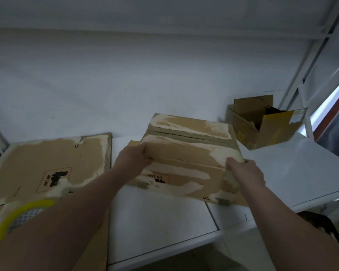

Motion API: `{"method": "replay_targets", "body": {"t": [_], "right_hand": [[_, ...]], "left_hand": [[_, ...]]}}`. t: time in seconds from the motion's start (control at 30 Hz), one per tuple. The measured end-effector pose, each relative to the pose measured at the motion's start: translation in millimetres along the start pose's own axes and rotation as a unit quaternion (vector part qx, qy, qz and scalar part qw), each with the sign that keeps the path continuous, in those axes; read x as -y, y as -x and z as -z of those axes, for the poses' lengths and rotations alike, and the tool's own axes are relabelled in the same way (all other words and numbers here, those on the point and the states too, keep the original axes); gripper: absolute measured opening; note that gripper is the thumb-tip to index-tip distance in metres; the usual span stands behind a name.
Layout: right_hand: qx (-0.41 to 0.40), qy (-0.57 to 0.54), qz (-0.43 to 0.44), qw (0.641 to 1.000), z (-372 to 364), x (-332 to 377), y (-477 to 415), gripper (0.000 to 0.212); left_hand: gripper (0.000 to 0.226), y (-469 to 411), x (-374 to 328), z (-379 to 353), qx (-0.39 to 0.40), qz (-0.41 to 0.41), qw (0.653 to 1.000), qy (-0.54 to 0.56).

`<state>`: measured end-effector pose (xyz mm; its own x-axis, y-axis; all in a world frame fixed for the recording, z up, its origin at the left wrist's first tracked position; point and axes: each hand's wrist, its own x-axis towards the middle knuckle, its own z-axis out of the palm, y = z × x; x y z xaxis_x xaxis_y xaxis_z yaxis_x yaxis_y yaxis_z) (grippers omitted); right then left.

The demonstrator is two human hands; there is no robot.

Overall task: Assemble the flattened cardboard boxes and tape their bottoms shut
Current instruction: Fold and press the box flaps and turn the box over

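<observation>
The box (188,151) is held in the middle of the worktop (294,173), a little to the far side, with its near lower edge resting on or just above the white surface; which of the two cannot be told. Its flaps are folded in on the upper side, and a seam with bare corrugated edges is seen between them. The left hand (134,156) is curled round the left end of the near flap and the right hand (244,172) grips the right end, so the box is grasped at both sides. The box is judged to be light and fairly stiff, but the outer paper is torn away in pale patches, so the board is likely weakened and may buckle if squeezed hard. It is best held by the folded edges and corners, as it is now, not by the middle of a panel. On the left, a flat cardboard sheet (53,163) with a printed warning mark is laid on the worktop. At the near left, a yellow roll of tape (22,216) is partly hidden by the left forearm. At the far right, an open box (260,126) is set close to the white wall (145,75).
</observation>
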<state>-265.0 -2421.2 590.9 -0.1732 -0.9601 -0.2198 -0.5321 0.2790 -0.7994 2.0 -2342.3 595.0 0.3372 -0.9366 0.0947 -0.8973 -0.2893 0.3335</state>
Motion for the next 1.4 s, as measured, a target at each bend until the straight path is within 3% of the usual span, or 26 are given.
{"method": "replay_targets", "body": {"t": [0.1,0.2,0.3,0.4,0.47,0.5,0.6,0.67,0.77,0.87,1.03,1.2,1.27,1.33,1.4], "right_hand": [[-0.017,-0.123,-0.081,0.989,-1.5,-4.5,0.5,0.051],[-0.058,-0.135,-0.084,0.986,5.5,-6.2,-6.0,0.08],[-0.058,-0.129,-0.077,0.987,9.8,-11.1,-15.2,0.099],[-0.032,-0.151,-0.072,0.985,5.2,-11.1,-15.3,0.108],[-0.007,-0.164,-0.058,0.985,-2.3,-10.2,-10.7,0.105],[-0.002,-0.168,-0.052,0.984,-5.9,-10.0,-7.6,0.104],[-0.04,-0.177,-0.055,0.982,-12.1,-12.4,-4.1,0.098],[-0.045,-0.192,-0.083,0.977,-16.2,-14.9,-1.4,0.094],[-0.016,-0.21,-0.107,0.972,-23.6,-16.8,6.3,0.089],[0.0,-0.211,-0.117,0.97,-29.0,-14.0,12.4,0.08],[0.009,-0.18,-0.087,0.98,-34.6,-4.7,18.7,0.075],[0.036,-0.169,-0.005,0.985,-35.3,2.3,17.8,0.07],[0.079,-0.12,0.049,0.988,-32.8,8.8,21.1,0.066],[0.097,0.034,0.122,0.987,-32.7,13.3,21.7,0.062],[0.065,0.213,0.178,0.959,-36.8,17.0,22.8,0.057]], "left_hand": [[0.026,10.9,-14.7,-0.7,-0.007,-0.033,0.999,-0.001],[0.025,24.2,-29.3,-4.6,0.014,-0.043,0.999,-0.006],[0.038,43.2,-43.0,0.1,0.039,-0.054,0.998,-0.023],[0.031,62.1,-54.3,5.9,0.118,-0.058,0.987,0.089],[0.02,70.7,-61.8,9.2,0.193,-0.063,0.95,0.237],[0.017,68.6,-62.0,8.2,0.188,-0.067,0.947,0.25],[0.021,38.0,-46.2,2.5,0.005,-0.041,0.988,0.15],[0.037,16.3,-30.4,1.3,-0.07,-0.005,0.99,0.125],[0.077,-3.0,-14.7,2.4,0.01,0.038,0.994,0.107],[0.091,-10.8,-6.8,5.6,0.091,0.037,0.974,0.205],[0.112,-1.8,10.8,9.4,0.103,0.086,0.974,0.181],[0.104,21.5,22.2,5.0,0.062,0.069,0.981,0.17],[0.099,30.5,18.9,1.1,0.039,0.066,0.987,0.142],[0.085,39.0,14.5,-4.2,0.025,0.057,0.992,0.114],[0.074,47.2,12.1,-4.2,0.032,0.043,0.991,0.125]]}}
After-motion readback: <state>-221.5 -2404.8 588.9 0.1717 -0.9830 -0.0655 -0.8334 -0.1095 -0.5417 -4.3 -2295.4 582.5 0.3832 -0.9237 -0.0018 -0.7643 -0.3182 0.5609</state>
